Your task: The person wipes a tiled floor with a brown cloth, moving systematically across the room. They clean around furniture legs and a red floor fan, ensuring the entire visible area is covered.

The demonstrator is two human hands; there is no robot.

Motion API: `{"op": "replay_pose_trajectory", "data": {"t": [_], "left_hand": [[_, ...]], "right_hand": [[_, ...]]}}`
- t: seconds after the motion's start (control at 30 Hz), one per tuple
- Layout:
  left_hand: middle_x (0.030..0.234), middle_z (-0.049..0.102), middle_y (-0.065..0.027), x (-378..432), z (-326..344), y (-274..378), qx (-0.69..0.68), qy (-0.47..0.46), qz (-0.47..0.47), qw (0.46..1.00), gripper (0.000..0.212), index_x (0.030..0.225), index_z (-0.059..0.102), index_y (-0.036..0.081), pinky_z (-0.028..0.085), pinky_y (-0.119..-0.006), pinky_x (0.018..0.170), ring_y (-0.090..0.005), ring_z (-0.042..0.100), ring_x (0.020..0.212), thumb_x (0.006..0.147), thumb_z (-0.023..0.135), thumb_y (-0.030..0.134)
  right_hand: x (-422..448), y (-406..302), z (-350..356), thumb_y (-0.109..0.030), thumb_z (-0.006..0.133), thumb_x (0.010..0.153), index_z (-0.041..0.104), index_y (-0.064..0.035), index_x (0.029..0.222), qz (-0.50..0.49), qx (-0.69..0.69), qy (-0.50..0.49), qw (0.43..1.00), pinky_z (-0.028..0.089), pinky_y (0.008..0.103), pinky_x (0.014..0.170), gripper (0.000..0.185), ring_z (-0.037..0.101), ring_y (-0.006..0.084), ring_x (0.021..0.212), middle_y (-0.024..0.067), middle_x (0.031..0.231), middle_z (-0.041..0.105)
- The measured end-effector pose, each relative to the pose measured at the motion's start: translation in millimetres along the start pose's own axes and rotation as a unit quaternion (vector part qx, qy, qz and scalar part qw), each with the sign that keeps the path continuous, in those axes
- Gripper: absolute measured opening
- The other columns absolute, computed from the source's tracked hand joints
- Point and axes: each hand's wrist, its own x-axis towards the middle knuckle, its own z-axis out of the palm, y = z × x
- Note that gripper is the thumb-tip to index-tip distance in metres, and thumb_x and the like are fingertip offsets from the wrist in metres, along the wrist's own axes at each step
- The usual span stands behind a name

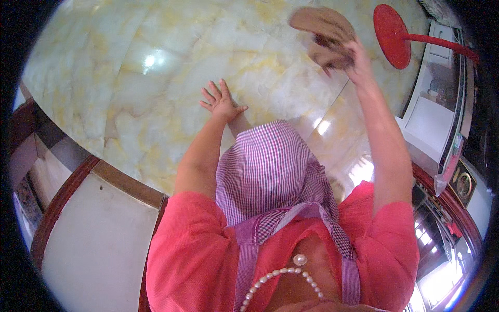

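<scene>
A brown cloth (323, 33), blurred by motion, hangs bunched from my right hand (358, 64). Its folds hide most of my fingers on that side. My left hand (223, 104) has its fingers spread and holds nothing. Beneath it lies a glossy marble-patterned tile floor (167, 89); whether the palm touches the tiles I cannot tell. A checked purple-and-white apron (269, 167) bulges forward between my two arms.
A red round base with a rod (391, 37) stands at the upper right, beside a white cabinet (427, 117). On the left, dark red wooden trim (66, 199) frames a pale panel (101, 234). Light glares off the floor.
</scene>
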Motion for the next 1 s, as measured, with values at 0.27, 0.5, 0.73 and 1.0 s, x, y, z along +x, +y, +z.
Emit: {"op": "replay_pose_trajectory", "data": {"t": [0.27, 0.5, 0.73, 1.0], "left_hand": [[0.141, -0.025, -0.0193, 9, -1, -4, -0.019, -0.044, -0.029, 0.998, 0.12, 0.14, -0.012, 0.02, -0.009, -0.065, 0.095, -0.0437, -0.027, 0.126, 0.061, 0.071, 0.053], [0.143, -0.017, -0.0201, 7, 9, -26, 0.03, -0.009, 0.043, 0.999, 0.11, 0.141, -0.005, 0.021, -0.005, -0.065, 0.096, -0.0451, -0.02, 0.128, 0.065, 0.065, 0.059], [0.146, -0.011, -0.0145, 0, 1, -3, 0.019, 0.009, 0.041, 0.999, 0.103, 0.142, 0.001, 0.024, -0.007, -0.06, 0.099, -0.04, -0.019, 0.131, 0.067, 0.065, 0.055], [0.146, -0.013, -0.0144, 1, -1, -5, 0.053, -0.01, 0.012, 0.998, 0.102, 0.142, 0.0, 0.026, -0.007, -0.06, 0.099, -0.04, -0.02, 0.13, 0.068, 0.064, 0.056]], "right_hand": [[-22, 40, -14, 0.002, 0.048, 0.068, 0.037, -0.0042, 0.124, 0.102, 0.139, 0.224, 0.959, 0.048, 0.0376, 0.078, 0.058, 0.054, 0.0285, 0.09, 0.0133, 0.106, 0.05], [12, 193, 36, -0.022, 0.056, 0.07, 0.019, -0.0167, 0.139, 0.222, -0.502, 0.267, 0.792, 0.024, 0.0405, 0.104, 0.078, 0.027, 0.0345, 0.125, 0.0154, 0.141, 0.02], [38, 197, -11, -0.024, 0.058, 0.073, 0.029, -0.0124, 0.135, 0.203, -0.354, 0.141, 0.902, 0.031, 0.0426, 0.1, 0.07, 0.032, 0.0335, 0.121, 0.0129, 0.138, 0.026], [137, 40, -58, -0.01, 0.052, 0.078, 0.046, -0.0036, 0.119, 0.148, -0.217, -0.136, 0.955, 0.047, 0.0336, 0.074, 0.043, 0.056, 0.0193, 0.084, 0.0095, 0.093, 0.059]]}}
